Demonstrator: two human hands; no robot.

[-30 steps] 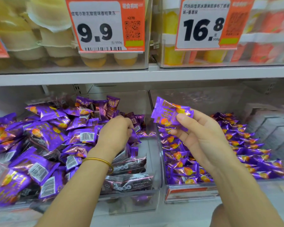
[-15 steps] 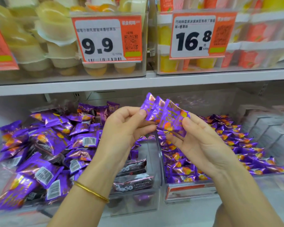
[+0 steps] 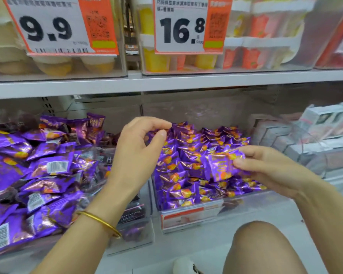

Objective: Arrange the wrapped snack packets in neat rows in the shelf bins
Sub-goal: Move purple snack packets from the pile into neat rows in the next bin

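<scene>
Both hands have parted since half a second ago. Then they held a purple stack together, raised in front of the bins. Now the right hand (image 3: 265,171) has dropped low over the right bin (image 3: 186,216) with a packet (image 3: 220,168), and the left hand (image 3: 141,153) has swung to that bin's rear left corner. The view has also come closer to the shelf.

The right hand pinches the packet by its right end, thumb on top and fingers beneath. The packet lies nearly flat, just above the rows (image 3: 186,155) of like purple packets that fill the right bin, toward its right side. The left hand is curled, thumb and forefinger close, with purple wrapper showing between them; I cannot tell whether it grasps a packet or only touches the rows. A gold bangle (image 3: 101,222) circles its wrist.

The left bin (image 3: 131,240) holds a loose heap (image 3: 48,165) of purple packets, some barcode up, with a few dark packets (image 3: 132,212) at its front right corner. The two bins stand side by side. White boxes (image 3: 305,139) sit farther right. Above the upper shelf (image 3: 166,84), clear bins of yellow cups (image 3: 53,66) carry tags reading 9.9 (image 3: 53,26) and 16.8 (image 3: 186,26). A bare knee (image 3: 261,250) shows at the lower edge.
</scene>
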